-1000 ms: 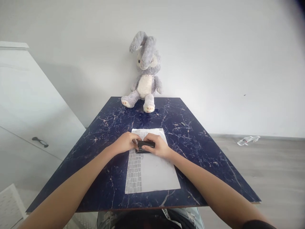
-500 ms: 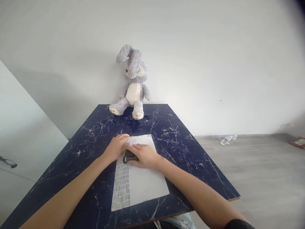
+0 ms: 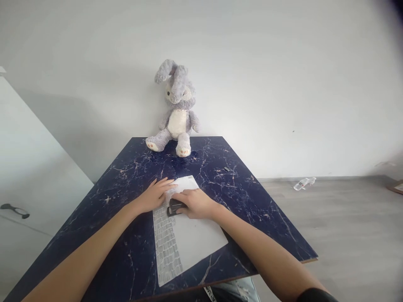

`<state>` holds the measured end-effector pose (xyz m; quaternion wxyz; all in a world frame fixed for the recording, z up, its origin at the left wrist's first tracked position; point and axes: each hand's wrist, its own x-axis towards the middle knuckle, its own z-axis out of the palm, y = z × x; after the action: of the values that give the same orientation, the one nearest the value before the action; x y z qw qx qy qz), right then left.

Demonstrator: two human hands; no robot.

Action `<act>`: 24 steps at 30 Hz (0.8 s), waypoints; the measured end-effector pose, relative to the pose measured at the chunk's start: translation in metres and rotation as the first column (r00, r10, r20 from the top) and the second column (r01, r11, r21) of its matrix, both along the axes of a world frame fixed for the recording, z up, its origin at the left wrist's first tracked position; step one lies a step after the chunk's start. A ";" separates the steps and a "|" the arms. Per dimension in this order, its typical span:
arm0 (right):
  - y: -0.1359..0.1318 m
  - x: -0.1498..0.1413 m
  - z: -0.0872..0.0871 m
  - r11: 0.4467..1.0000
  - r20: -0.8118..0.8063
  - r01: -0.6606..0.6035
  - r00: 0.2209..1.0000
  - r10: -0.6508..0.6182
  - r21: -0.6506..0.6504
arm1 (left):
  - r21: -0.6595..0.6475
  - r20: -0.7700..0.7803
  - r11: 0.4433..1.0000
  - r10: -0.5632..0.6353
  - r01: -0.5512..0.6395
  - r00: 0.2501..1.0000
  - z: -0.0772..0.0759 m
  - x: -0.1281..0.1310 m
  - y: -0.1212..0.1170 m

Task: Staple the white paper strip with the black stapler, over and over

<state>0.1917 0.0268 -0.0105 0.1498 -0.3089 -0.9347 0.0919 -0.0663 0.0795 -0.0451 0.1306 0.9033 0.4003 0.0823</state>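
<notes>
A white sheet of paper (image 3: pixel 204 239) lies at a slant on the dark blue table, with rows of grey brick-like marks down its left side. My left hand (image 3: pixel 155 195) rests flat on the sheet's upper left edge, fingers stretched out and slightly spread. Just right of it, my right hand (image 3: pixel 197 203) is closed round a small black stapler (image 3: pixel 176 206), whose front end points left over the inner edge of the marked strip. The palm and fingers cover part of the stapler, so its underside is hidden.
The marble-patterned table (image 3: pixel 126 235) reaches back to a pale wall. A grey plush rabbit (image 3: pixel 178 113) sits at its far edge. A small dark piece (image 3: pixel 226 169) lies at the right. White furniture with a black handle (image 3: pixel 15 210) stands left; clear plastic (image 3: pixel 304 183) lies on the floor.
The paper has turned counterclockwise, its lower end swinging right. My right hand and the stapler have shifted slightly right. My left hand's fingers are more spread and a small gap separates the hands.
</notes>
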 end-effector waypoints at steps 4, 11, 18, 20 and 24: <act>0.011 0.026 0.018 0.974 -0.215 0.220 0.950 -0.225 -0.046 | 0.034 0.039 0.999 0.014 -0.016 0.999 0.006 0.004 -0.007; 0.046 0.085 0.012 0.860 -0.140 0.499 0.849 -0.510 -0.104 | 0.108 0.033 0.993 -0.059 0.055 0.998 0.018 0.019 -0.029; 0.056 0.098 -0.003 0.894 0.046 0.445 0.895 -0.443 -0.053 | 0.184 -0.011 0.980 -0.076 0.076 0.997 0.004 0.046 -0.038; 0.056 0.096 -0.002 0.904 0.048 0.424 0.906 -0.421 -0.064 | 0.161 0.012 0.986 -0.041 0.038 0.999 -0.002 0.057 -0.040; 0.055 0.093 -0.001 0.914 0.019 0.397 0.918 -0.397 -0.085 | 0.121 0.001 0.992 -0.046 0.045 0.999 -0.010 0.068 -0.046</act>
<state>0.2847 0.0817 -0.0110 0.1512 -0.4983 -0.8478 0.1001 0.0017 0.0337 -0.0551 0.0784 0.9183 0.3736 0.1051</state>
